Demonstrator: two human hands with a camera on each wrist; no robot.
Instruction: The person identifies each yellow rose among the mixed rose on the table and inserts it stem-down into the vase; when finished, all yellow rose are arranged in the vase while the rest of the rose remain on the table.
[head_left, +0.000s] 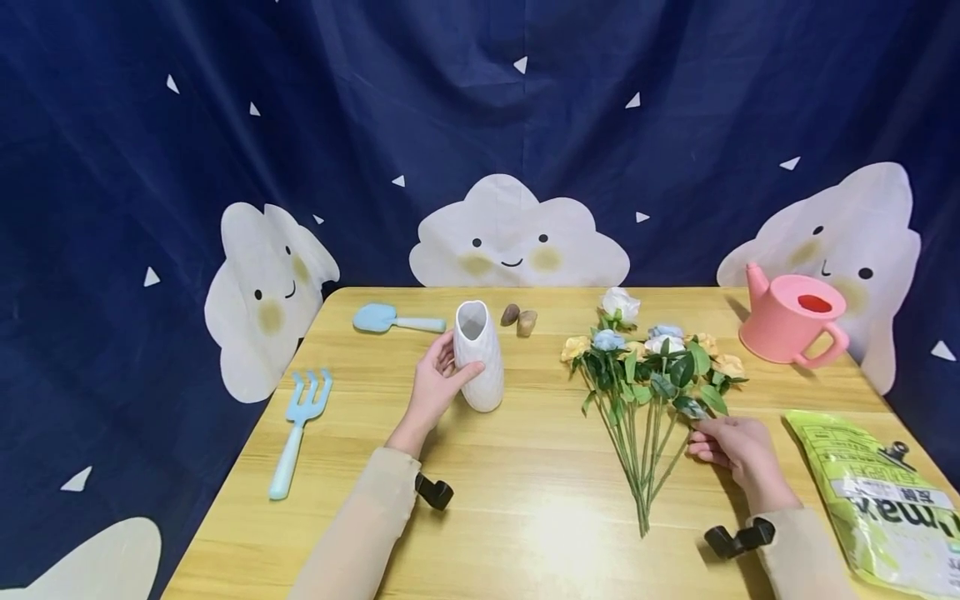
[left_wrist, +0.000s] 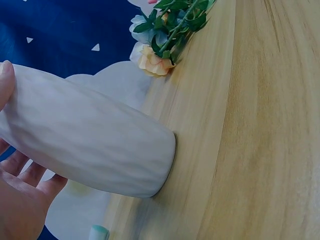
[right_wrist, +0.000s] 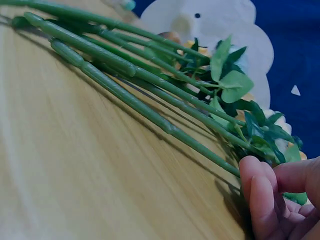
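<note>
On the table [head_left: 525, 475], flowers [head_left: 663, 385] lie outside the vase [head_left: 487, 379]

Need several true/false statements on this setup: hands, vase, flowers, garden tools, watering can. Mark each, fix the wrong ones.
1. The left hand grips the vase. True.
2. Both garden tools are red. False: the fork and the shovel are light blue.
3. The right hand pinches a stem of the flowers. True.
4. The vase holds all the flowers. False: the flowers lie on the table.
5. The watering can is pink. True.
</note>
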